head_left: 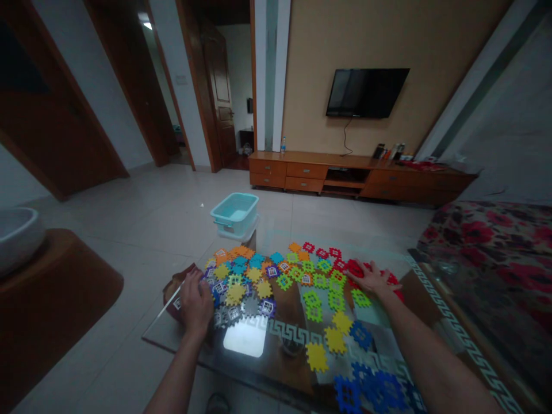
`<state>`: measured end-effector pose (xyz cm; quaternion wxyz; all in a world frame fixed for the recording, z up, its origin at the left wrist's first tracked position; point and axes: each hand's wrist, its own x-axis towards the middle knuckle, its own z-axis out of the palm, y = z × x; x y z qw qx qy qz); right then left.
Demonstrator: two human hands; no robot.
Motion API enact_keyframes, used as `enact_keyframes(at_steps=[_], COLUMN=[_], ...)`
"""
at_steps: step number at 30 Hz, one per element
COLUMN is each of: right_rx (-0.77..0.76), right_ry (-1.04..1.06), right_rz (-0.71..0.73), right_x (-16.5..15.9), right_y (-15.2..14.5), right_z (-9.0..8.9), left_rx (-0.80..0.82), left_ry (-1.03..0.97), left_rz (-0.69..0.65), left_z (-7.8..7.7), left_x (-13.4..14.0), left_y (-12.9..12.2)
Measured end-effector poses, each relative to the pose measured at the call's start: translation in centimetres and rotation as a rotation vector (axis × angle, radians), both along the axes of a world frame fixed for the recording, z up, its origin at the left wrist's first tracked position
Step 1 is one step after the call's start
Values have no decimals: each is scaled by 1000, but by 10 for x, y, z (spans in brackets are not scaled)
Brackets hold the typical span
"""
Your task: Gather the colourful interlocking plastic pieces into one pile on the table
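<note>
Notched plastic building tiles in several colours are spread over the glass table (276, 374). My right hand (376, 280) lies with fingers spread over red tiles (354, 268) at the right side. My left hand (196, 299) rests at the left edge of a mixed heap, fingers loosely bent and apart; its fingertips are partly hidden. Beside it are purple tiles (219, 287), grey tiles (233, 314) and yellow tiles (235, 293). Green tiles (319, 280) lie between the hands. Blue tiles (379, 391) sit near the front edge, below more yellow tiles (335, 340).
Beyond the table stands a light-blue plastic basin (235, 214). A floral-covered seat (500, 247) is at the right, and a brown stand (52, 287) with a white bowl (17, 233) at the left. A low wooden cabinet (304, 171) runs along the far wall.
</note>
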<state>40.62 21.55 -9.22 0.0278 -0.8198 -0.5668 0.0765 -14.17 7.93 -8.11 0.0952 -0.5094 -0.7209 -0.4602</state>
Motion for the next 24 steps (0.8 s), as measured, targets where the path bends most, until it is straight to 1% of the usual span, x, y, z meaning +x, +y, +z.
enact_keyframes(at_steps=[2,5,9,17,20,24], right_rx=[49,113,107,109,81,70], right_ry=[-31,-77,-84,-78,-80,-106], right_rz=[54,86,107,106,118,154], right_x=[-1,-5,-11,-31,-37,-43], right_y=[-2,-7,-10,-15,-17,-23], right_z=[-8,-9,-3,6,11,22], left_rx=[-3,-10,-13,-38,-39,-60], left_ry=[7,0,9,-8,-34,-73], left_rz=[-5,-16,-71,-260,-287,-312], left_z=[8,21,36,59,67,72], left_x=[5,14,28,65,73,77], left_y=[0,0,-4,-16,-19,-21])
